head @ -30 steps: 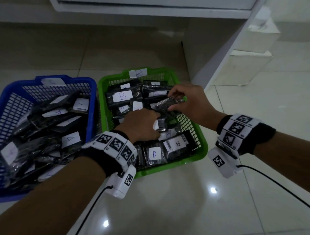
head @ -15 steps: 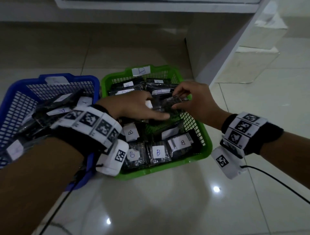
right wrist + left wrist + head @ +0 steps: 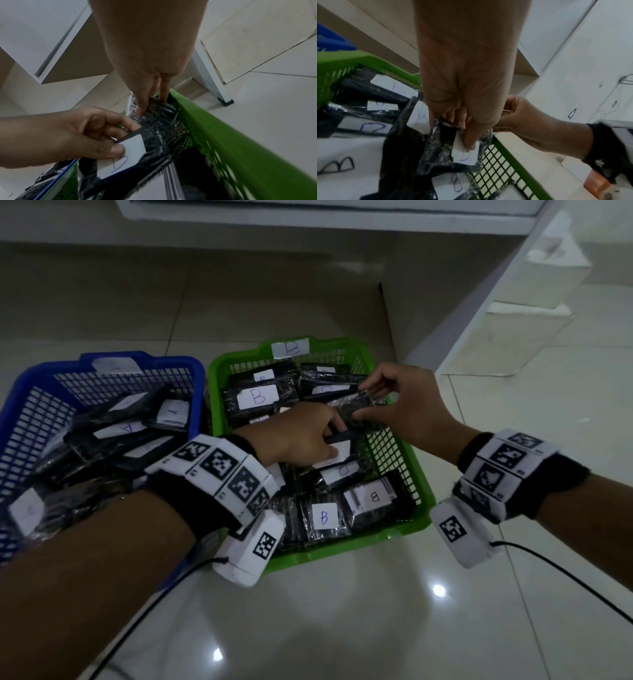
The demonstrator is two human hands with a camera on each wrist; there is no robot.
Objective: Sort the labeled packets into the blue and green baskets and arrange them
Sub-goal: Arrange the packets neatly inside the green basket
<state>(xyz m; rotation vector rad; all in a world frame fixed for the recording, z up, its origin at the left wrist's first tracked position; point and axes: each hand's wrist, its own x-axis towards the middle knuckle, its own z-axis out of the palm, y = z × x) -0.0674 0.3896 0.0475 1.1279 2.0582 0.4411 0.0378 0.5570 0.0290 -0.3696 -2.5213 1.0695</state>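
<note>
Holding B packets, green basket, A packets in blue basket, both hands' fingers pinching packets.

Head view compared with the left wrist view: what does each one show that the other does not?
Only the head view shows the blue basket's packets labeled A and the green basket's tag B. Only the left wrist view shows the left hand's thumb pressing a packet's white label. Both show the green basket and the right hand.
</note>
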